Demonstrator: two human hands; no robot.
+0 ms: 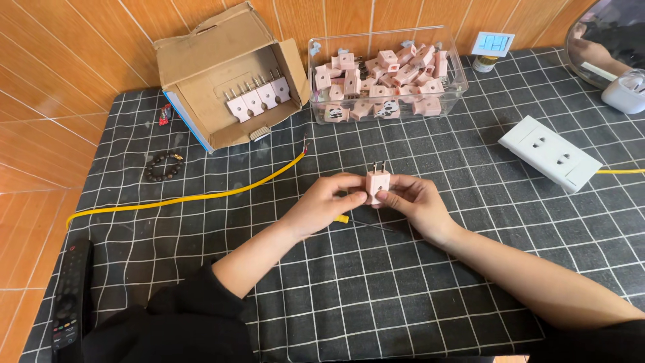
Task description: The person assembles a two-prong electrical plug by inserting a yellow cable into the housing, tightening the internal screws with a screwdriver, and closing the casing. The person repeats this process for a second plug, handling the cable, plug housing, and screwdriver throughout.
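Both my hands pinch pink plug (377, 183) above checked tablecloth (430, 282), prongs up. Left hand (321, 202) fingers closed on its left side, right hand (413, 202) on right side and front. Plug sits well in front of clear bin (457, 84) of matching plugs. Judged light, rigid, smooth plastic; best held by flat body sides, off thin prongs. Screwdriver (363, 222) lies beneath hands.

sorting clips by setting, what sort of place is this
Probably a home workbench for small piecework: both hands hold one pink plug over a checked cloth, with a clear tub of more plugs and a cardboard box against a tiled wall.
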